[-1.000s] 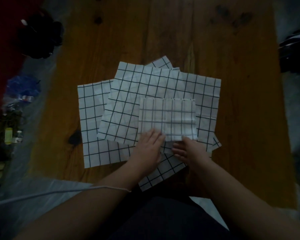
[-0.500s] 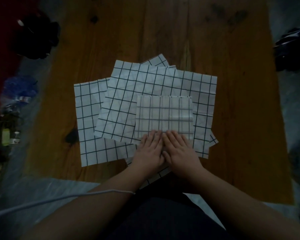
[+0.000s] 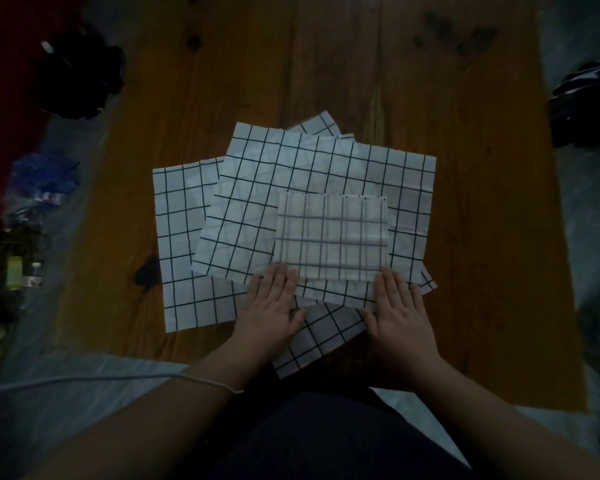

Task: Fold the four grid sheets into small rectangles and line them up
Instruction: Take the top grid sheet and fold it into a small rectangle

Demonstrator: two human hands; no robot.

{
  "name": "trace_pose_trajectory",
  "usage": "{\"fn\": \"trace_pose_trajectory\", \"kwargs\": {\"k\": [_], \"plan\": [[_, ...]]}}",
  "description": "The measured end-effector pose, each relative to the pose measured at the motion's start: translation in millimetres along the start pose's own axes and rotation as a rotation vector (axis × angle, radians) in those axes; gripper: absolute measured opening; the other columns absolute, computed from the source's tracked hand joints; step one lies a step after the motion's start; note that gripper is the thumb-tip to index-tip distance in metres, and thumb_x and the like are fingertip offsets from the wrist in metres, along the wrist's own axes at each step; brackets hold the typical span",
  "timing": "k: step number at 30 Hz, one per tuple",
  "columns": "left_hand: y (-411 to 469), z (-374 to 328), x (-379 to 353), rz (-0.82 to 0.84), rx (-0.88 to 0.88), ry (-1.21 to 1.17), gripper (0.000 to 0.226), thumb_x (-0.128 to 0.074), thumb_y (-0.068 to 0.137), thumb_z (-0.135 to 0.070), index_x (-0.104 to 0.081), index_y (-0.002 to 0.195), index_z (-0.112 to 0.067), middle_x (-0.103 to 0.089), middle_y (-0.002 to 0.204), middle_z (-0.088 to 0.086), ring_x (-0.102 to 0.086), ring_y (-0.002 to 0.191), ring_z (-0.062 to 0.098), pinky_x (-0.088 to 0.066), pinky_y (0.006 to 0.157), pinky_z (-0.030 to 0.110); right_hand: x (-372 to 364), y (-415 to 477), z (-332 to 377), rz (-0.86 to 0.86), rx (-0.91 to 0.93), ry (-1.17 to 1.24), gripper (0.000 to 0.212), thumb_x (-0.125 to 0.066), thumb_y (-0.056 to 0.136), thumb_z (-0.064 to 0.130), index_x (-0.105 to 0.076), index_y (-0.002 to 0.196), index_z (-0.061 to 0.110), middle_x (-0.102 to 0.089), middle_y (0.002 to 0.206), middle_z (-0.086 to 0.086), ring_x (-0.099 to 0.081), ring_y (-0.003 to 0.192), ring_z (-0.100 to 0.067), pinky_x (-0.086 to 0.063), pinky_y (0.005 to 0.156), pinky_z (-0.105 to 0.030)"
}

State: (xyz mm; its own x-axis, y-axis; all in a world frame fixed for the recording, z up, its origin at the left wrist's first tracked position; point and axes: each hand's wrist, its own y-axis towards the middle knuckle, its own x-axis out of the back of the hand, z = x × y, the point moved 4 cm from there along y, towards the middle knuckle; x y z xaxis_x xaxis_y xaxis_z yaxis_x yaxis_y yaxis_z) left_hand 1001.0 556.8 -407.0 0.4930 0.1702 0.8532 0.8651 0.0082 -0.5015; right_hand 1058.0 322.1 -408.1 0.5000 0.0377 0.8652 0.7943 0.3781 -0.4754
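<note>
A folded grid sheet (image 3: 331,235) lies as a small rectangle on top of a loose pile of unfolded white sheets with black grid lines. The top unfolded sheet (image 3: 326,168) spreads beneath it, another sheet (image 3: 177,244) sticks out to the left, and a third (image 3: 312,344) pokes out at the near side. My left hand (image 3: 271,306) rests flat, fingertips at the folded sheet's near left corner. My right hand (image 3: 399,313) lies flat at its near right corner. Both palms press down, fingers extended, holding nothing.
The pile sits mid-way on a wooden table (image 3: 465,237). Dark objects (image 3: 80,77) lie off the table's left side, with blue and yellow clutter (image 3: 39,181) below them. Another dark item (image 3: 586,105) sits past the right edge. A thin cord (image 3: 118,379) crosses my left forearm.
My hands were together at the middle of the folded sheet's near edge; they have slid apart to its two near corners, pressing along the edge.
</note>
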Motion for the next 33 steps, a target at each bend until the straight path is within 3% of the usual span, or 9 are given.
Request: {"fn": "trace_pose_trajectory", "kwargs": {"k": [3,7,12,18,20,23,26,29,33], "plan": [[2.3,-27.2,6.6,0.006,-0.089,-0.034,0.072,-0.005,0.099,-0.058,0.029,0.15,-0.021,0.036,0.158,0.004,0.036,0.146,0.019,0.016,0.122,0.043,4.5,0.1,25.4,-0.008,0.095,0.011,0.067,-0.004,0.101,0.052,0.019,0.157,0.021,0.029,0.164,-0.002,0.032,0.149,-0.016,0.015,0.123,-0.042],[14.6,-52.1,5.8,0.038,-0.134,0.001,0.077,0.011,0.084,-0.061,0.03,0.145,-0.018,0.038,0.154,0.004,0.035,0.145,0.019,0.022,0.118,0.038,5.1,9.7,53.3,-0.009,0.254,-0.011,0.069,-0.005,0.098,0.051,0.01,0.157,0.02,0.018,0.165,-0.002,0.024,0.151,-0.019,0.015,0.121,-0.04],[16.7,-32.7,-4.8,0.045,-0.126,0.023,0.073,-0.012,0.102,-0.057,0.022,0.154,-0.019,0.029,0.162,0.001,0.032,0.147,0.014,0.018,0.121,0.037,-5.0,16.2,28.4,0.001,0.218,-0.038,0.069,-0.009,0.101,0.054,0.005,0.159,0.019,0.012,0.168,-0.002,0.017,0.154,-0.017,0.007,0.123,-0.041],[0.4,5.8,-5.3,0.029,-0.066,-0.016,0.075,0.001,0.095,-0.06,0.021,0.155,-0.021,0.028,0.162,-0.002,0.029,0.148,0.012,0.011,0.124,0.037,1.3,1.7,-10.0,0.026,0.127,-0.049,0.075,0.003,0.097,0.06,0.017,0.157,0.018,0.026,0.164,-0.003,0.026,0.151,-0.016,0.014,0.124,-0.036],[-2.6,6.6,-2.1,0.045,-0.051,-0.021,0.072,-0.003,0.097,-0.056,0.02,0.156,-0.02,0.029,0.161,-0.001,0.028,0.149,0.013,0.01,0.125,0.038,3.7,-0.1,-9.5,0.034,0.115,-0.045,0.074,0.005,0.096,0.059,0.018,0.157,0.019,0.026,0.164,-0.003,0.027,0.151,-0.015,0.016,0.122,-0.035],[2.0,1.2,12.0,-0.024,-0.049,-0.091,0.066,-0.027,0.105,-0.037,-0.001,0.16,-0.015,0.004,0.168,0.003,0.009,0.154,0.018,0.001,0.126,0.038,17.5,1.5,0.0,-0.029,0.079,0.036,0.071,-0.01,0.101,0.053,-0.008,0.161,0.016,-0.002,0.169,-0.007,0.007,0.156,-0.019,0.009,0.123,-0.034],[12.8,3.4,34.9,-0.209,0.058,-0.442,0.054,-0.047,0.1,-0.018,-0.036,0.152,-0.01,-0.034,0.158,0.009,-0.024,0.148,0.023,-0.017,0.122,0.032,44.0,14.8,10.9,-0.139,0.08,0.137,0.056,-0.033,0.101,0.044,-0.042,0.147,0.014,-0.041,0.153,-0.007,-0.028,0.146,-0.02,-0.013,0.121,-0.032],[30.3,13.9,52.6,-0.289,0.253,-0.722,0.047,-0.054,0.096,-0.013,-0.045,0.142,-0.008,-0.045,0.139,0.01,-0.043,0.128,0.024,-0.035,0.105,0.029,72.2,45.8,24.7,-0.228,0.119,0.197,0.04,-0.047,0.099,0.034,-0.052,0.136,0.018,-0.052,0.136,-0.001,-0.042,0.131,-0.017,-0.032,0.111,-0.032],[57.5,25.8,59.6,-0.217,0.414,-0.753,0.054,-0.069,0.09,-0.025,-0.044,0.136,-0.011,-0.044,0.132,0.011,-0.05,0.112,0.023,-0.045,0.094,0.033,98.0,93.4,39.4,-0.238,0.105,0.277,0.039,-0.055,0.099,0.026,-0.051,0.137,0.02,-0.052,0.137,0.0,-0.044,0.131,-0.018,-0.038,0.11,-0.035]]}}
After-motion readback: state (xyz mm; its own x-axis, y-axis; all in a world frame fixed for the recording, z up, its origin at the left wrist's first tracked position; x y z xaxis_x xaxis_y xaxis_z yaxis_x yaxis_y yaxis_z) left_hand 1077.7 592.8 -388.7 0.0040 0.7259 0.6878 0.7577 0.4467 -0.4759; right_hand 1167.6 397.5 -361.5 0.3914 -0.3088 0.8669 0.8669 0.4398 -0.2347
